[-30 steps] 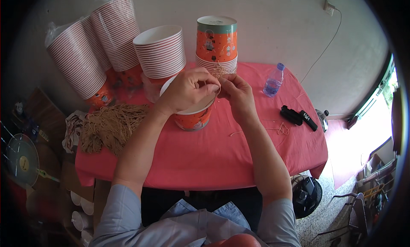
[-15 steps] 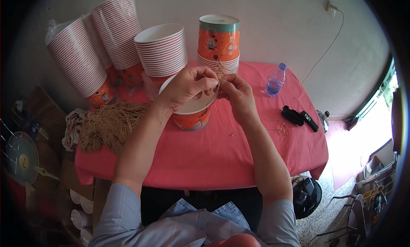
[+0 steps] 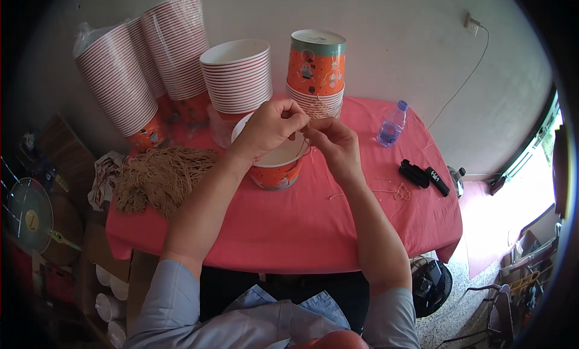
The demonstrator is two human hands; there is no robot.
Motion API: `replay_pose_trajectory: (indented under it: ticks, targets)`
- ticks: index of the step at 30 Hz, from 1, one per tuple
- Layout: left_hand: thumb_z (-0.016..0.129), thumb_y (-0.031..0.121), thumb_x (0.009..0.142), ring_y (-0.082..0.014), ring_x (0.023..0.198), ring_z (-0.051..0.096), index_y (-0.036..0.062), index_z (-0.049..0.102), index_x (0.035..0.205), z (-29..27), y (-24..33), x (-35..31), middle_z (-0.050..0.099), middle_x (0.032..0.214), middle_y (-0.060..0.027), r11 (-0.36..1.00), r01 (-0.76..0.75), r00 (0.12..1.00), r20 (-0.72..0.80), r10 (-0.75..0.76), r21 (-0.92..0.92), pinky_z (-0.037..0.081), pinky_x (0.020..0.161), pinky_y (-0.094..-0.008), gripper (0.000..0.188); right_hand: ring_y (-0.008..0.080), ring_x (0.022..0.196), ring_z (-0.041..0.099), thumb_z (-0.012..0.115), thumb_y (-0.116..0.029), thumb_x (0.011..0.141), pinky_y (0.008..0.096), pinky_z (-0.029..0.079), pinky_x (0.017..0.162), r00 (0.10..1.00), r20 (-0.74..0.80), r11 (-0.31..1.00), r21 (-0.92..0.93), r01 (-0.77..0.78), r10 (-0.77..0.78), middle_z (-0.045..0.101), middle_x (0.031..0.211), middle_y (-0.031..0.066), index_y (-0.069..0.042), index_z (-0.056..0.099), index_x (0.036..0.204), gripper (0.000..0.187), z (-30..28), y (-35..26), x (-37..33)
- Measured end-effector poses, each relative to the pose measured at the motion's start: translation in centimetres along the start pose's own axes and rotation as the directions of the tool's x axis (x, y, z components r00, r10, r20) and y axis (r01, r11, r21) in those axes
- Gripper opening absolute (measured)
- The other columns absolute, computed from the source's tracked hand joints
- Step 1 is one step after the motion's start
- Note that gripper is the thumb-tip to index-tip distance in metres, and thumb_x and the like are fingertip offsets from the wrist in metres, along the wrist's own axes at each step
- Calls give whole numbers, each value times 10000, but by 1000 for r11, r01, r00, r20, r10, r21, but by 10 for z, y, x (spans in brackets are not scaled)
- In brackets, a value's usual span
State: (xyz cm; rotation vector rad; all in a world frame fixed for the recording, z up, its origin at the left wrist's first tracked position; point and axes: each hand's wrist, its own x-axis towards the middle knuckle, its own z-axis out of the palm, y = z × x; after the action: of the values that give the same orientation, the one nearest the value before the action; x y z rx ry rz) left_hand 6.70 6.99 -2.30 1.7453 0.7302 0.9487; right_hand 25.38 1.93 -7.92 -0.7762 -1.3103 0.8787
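from far away, i see the left hand point(image 3: 271, 129) and right hand point(image 3: 336, 145) pinching thin string point(image 3: 308, 148) over the tub point(image 3: 275, 175). it looks unfinished; i can't see a knot. more string, a tan pile point(image 3: 160, 175), sits left.

homelike room, cloth-covered table point(image 3: 283, 234), stacked paper tubs point(image 3: 236, 81), wall socket point(image 3: 472, 23)

We find the left hand point(image 3: 269, 129) hiding part of the orange paper bucket point(image 3: 274, 178), and the string point(image 3: 306, 145) by the right hand point(image 3: 336, 144) too fine to trace.
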Motion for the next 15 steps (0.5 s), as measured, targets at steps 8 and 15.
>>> replay_pose_trajectory:
  ticks: [8,15]
  targets:
    - [707,209,1027,-78,763,651,-1,737,1034,4,9,-4,719,875,-14,997,-9,999,43,6,81,537,689,-247,212,81,869,707,726,-69,976,264,566,758,996,-89,988,-154,-30,16,763,925,30,22,723,1010,98,4,0,-1]
    - [684,198,1044,-81,783,647,-6,741,1076,3,9,-3,719,906,-13,996,-42,995,97,34,74,537,713,-254,214,75,874,694,743,-56,978,246,565,773,994,-110,965,-258,-48,20,759,951,38,29,713,1019,99,0,1,0]
